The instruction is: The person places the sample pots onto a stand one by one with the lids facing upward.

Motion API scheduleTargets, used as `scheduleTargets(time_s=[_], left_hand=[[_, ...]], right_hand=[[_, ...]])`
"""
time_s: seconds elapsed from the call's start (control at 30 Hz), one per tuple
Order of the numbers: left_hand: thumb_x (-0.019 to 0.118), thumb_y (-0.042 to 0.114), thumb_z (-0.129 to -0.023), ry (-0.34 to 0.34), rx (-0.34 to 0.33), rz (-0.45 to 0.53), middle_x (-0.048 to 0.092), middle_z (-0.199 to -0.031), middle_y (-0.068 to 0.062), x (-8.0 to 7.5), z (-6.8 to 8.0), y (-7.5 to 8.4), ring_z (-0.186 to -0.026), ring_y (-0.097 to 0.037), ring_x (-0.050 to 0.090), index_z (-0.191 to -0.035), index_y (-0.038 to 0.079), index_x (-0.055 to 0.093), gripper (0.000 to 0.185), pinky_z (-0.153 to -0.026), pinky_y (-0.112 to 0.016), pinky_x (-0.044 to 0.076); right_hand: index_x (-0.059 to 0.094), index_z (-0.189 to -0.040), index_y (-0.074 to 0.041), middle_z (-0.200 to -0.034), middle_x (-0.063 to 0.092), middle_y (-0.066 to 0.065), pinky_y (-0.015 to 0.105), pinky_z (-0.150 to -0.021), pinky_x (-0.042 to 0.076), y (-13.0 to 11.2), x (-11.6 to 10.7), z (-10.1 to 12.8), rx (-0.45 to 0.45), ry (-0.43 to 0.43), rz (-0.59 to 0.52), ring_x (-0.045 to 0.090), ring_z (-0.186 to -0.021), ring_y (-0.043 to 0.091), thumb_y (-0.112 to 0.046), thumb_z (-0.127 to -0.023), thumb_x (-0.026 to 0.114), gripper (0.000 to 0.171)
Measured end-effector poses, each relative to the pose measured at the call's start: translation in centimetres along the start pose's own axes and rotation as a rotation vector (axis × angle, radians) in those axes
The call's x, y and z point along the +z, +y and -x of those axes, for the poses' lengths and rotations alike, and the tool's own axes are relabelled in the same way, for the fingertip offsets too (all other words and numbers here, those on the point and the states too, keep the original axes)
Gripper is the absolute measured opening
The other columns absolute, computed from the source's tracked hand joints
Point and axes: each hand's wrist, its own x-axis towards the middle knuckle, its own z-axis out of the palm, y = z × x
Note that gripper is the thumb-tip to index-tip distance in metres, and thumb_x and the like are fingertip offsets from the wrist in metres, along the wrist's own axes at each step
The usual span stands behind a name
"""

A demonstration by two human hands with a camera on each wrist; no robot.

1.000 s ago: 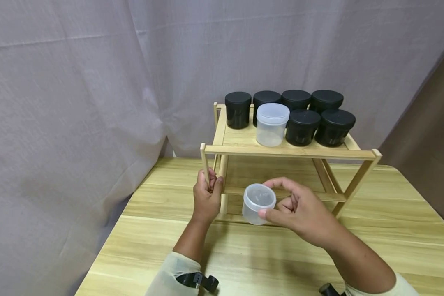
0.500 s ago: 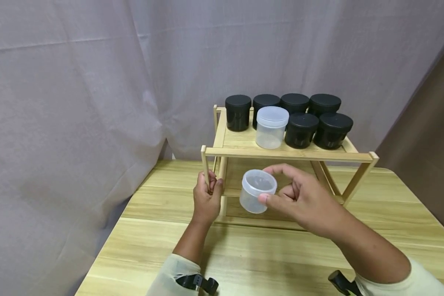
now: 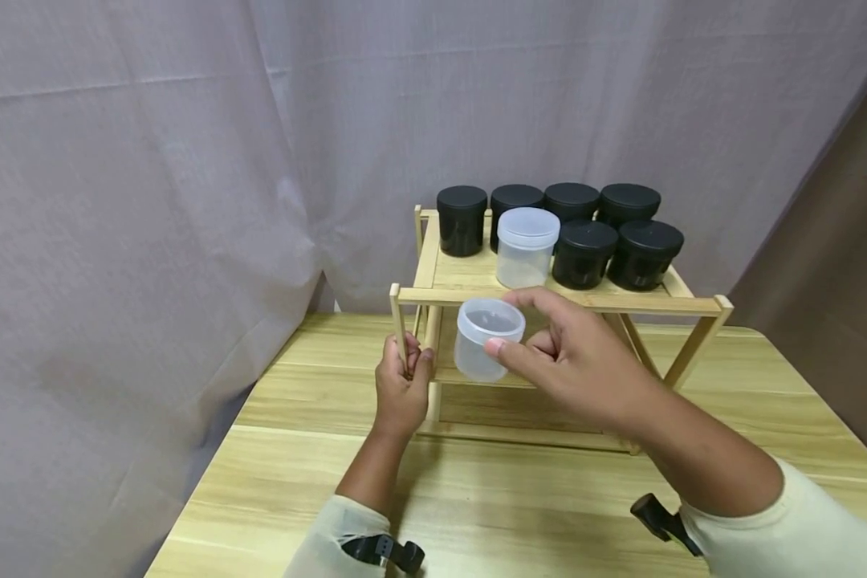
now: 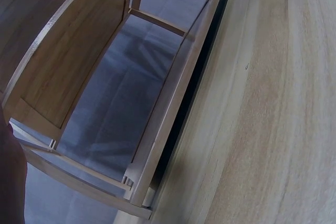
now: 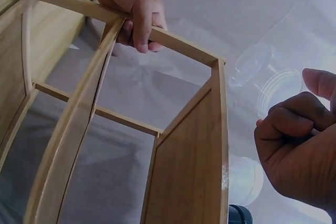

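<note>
A small translucent plastic jar (image 3: 480, 361) is pinched at its rim between the thumb and index finger of my right hand (image 3: 585, 357). It hangs upright, slightly tilted, in front of the rack's top front rail. My left hand (image 3: 402, 389) grips the front left post of the wooden rack (image 3: 571, 300); in the right wrist view, the left hand (image 5: 134, 6) wraps this post beside a shelf. On the top shelf stands another translucent jar (image 3: 526, 261), lidded, at the front, among several black lidded jars (image 3: 462, 225).
The rack's lower shelves (image 4: 79, 51) lie below the top one. It stands on a wood-grain table (image 3: 520, 506). A grey curtain (image 3: 188, 201) hangs behind and to the left, with a brown panel (image 3: 831, 225) on the right.
My right hand has lifted the translucent jar from in front of the lower shelves up to the top rail, and slightly left. The left hand keeps its grip on the post.
</note>
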Motion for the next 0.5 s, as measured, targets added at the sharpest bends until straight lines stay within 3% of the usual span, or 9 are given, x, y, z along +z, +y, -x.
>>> scheduleTargets(time_s=[0.1,0.3,0.5], left_hand=[[0.061,-0.002,-0.104,0.000,0.003,0.002,0.037,-0.069,0.008,0.0,0.0,0.0,-0.058,0.000,0.038,-0.112,-0.011,0.052,0.016,-0.052,-0.017,0.031],[0.061,-0.002,-0.103,-0.002,0.007,0.010,0.037,-0.069,0.008,0.0,0.0,-0.2,-0.058,-0.001,0.039,-0.112,-0.012,0.052,0.015,-0.051,-0.019,0.033],[0.060,0.000,-0.104,-0.006,0.014,-0.001,0.037,-0.068,0.007,0.0,0.0,-0.2,-0.059,-0.001,0.039,-0.112,-0.011,0.053,0.015,-0.053,-0.018,0.034]], right_hand=[[0.050,-0.156,-0.012,-0.064,0.061,0.000,0.031,-0.042,0.031,-0.3,-0.2,-0.5,-0.006,-0.001,0.005,0.037,-0.048,0.010,-0.032,-0.107,0.072,0.058],[0.046,-0.161,-0.011,-0.060,0.053,-0.002,0.031,-0.042,0.030,-0.8,-0.7,-1.4,-0.001,-0.018,0.064,0.036,-0.045,0.011,-0.035,-0.108,0.070,0.063],[0.047,-0.159,-0.011,-0.062,0.056,0.000,0.030,-0.043,0.031,-1.5,-1.0,-2.1,0.006,-0.006,0.094,0.039,-0.048,0.012,-0.038,-0.108,0.070,0.063]])
